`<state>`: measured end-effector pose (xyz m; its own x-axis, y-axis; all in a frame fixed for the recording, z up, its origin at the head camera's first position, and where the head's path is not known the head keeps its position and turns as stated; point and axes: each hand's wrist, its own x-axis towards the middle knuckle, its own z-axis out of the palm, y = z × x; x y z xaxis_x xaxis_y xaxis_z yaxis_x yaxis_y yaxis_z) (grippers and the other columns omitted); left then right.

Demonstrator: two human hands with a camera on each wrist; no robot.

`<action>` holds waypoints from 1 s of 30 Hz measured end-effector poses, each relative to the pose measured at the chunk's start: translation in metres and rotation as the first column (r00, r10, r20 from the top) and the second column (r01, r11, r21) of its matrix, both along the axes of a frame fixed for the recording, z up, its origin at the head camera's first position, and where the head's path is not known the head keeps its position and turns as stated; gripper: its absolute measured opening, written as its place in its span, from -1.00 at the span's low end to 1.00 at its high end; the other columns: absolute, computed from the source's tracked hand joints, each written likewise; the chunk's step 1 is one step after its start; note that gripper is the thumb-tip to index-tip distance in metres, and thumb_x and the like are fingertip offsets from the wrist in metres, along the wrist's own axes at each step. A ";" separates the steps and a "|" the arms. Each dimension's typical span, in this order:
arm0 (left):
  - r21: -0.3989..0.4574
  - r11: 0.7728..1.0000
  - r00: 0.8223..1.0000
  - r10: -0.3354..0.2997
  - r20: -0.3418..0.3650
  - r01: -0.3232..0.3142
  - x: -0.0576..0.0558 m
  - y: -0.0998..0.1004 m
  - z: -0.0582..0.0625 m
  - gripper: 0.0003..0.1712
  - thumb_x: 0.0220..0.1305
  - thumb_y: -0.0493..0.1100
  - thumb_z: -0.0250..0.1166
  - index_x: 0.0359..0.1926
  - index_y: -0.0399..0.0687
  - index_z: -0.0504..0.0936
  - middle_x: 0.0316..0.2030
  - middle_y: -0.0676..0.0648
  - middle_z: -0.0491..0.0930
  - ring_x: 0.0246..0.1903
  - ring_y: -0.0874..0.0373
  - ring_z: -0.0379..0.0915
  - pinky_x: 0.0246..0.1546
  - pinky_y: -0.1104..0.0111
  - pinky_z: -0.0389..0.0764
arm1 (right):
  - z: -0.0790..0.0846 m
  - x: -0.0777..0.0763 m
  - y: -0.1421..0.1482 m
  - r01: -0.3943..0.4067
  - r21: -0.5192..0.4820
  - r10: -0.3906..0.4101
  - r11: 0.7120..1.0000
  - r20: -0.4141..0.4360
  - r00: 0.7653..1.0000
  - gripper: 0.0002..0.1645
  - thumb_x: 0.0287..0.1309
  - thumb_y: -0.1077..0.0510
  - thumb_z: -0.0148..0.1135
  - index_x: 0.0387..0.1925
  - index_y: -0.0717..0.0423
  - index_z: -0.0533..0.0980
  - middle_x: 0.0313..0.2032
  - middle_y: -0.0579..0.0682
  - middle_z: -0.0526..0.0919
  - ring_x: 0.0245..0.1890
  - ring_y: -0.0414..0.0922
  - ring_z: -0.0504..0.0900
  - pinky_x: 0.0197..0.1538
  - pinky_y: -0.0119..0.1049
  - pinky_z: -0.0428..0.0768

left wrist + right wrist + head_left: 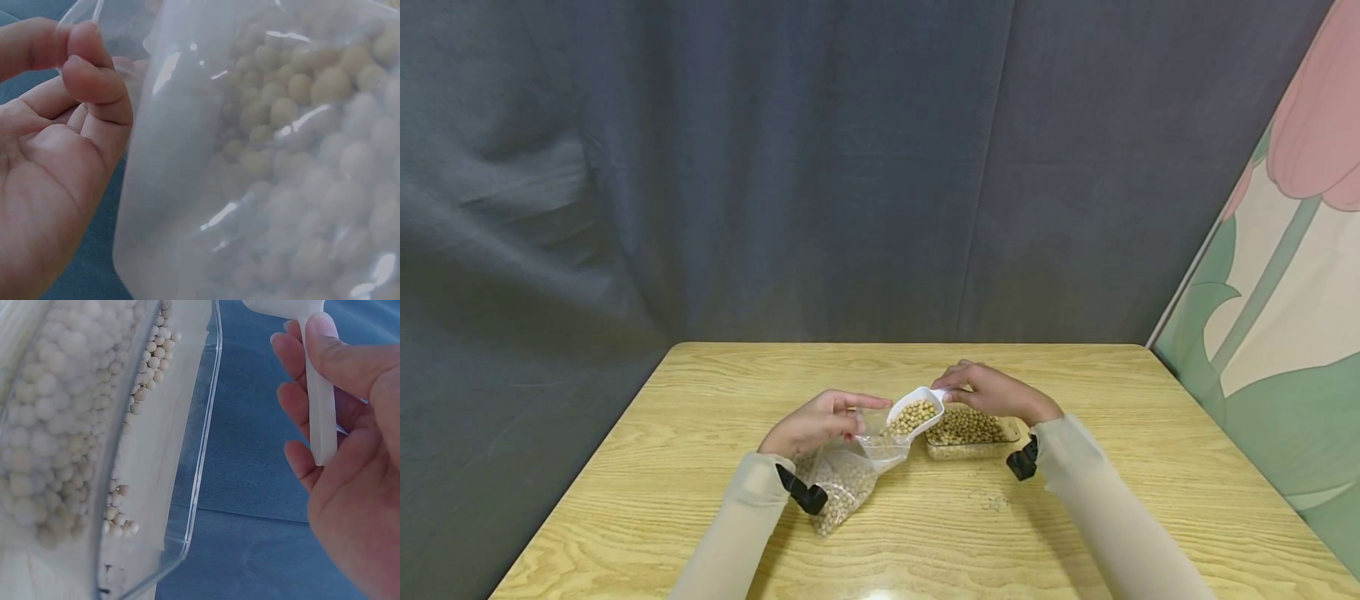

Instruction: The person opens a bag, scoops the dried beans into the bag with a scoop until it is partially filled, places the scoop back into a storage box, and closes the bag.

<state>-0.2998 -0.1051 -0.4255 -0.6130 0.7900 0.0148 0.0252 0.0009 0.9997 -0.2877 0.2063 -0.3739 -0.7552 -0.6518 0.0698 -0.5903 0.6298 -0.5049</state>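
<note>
My left hand (pixel 820 423) pinches the rim of a clear plastic bag (pixel 838 475) between thumb and fingers. Soybeans (pixel 281 106) fill much of the bag, which slumps on the table below the hand. A white scoop (pixel 917 414) heaped with soybeans is tilted at the bag's mouth, its lip overlapping the opening in the head view. My right hand (pixel 988 390) holds the scoop by its handle (pixel 320 412), thumb on top and fingers curled beneath. Under the right hand stands a clear rectangular container (pixel 970 451) with more soybeans inside.
The wooden table (pixel 760 375) extends around the bag and container. A dark curtain (pixel 820 208) hangs behind its far edge. To the right stands a panel painted with a flower (pixel 1285 275). Each wrist wears a black camera (pixel 1024 458).
</note>
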 end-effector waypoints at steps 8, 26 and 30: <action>0.009 1.000 1.000 -0.014 0.003 0.014 0.000 0.000 0.001 -0.44 0.27 -0.46 0.01 0.31 -0.31 0.38 -0.60 0.13 0.56 -0.69 0.26 0.11 -0.54 0.41 0.26 | 0.005 0.001 -0.002 -0.040 0.015 0.041 0.999 -0.087 0.995 -0.68 0.26 0.22 0.15 0.01 0.16 0.63 -0.06 0.02 0.68 -0.17 -0.16 0.49 -0.11 -0.27 0.49; 0.019 0.999 0.999 -0.039 0.007 0.039 0.000 0.000 0.002 -0.43 0.25 -0.47 0.01 0.31 -0.32 0.37 -0.65 0.13 0.54 -0.70 0.25 0.09 -0.51 0.39 0.25 | 0.018 0.004 -0.008 -0.060 0.116 0.086 0.991 -0.235 0.968 -0.71 0.21 0.27 0.19 -0.05 0.12 0.66 -0.10 0.00 0.70 -0.15 -0.09 0.54 -0.07 -0.18 0.43; 0.025 0.999 0.999 -0.044 0.008 0.043 0.001 0.000 0.003 -0.43 0.25 -0.48 0.00 0.31 -0.33 0.36 -0.64 0.12 0.56 -0.68 0.20 0.07 -0.51 0.39 0.26 | 0.021 0.005 -0.008 -0.066 0.127 0.097 0.990 -0.256 0.962 -0.73 0.20 0.28 0.20 -0.07 0.13 0.67 -0.13 0.01 0.70 -0.14 -0.07 0.56 -0.05 -0.13 0.50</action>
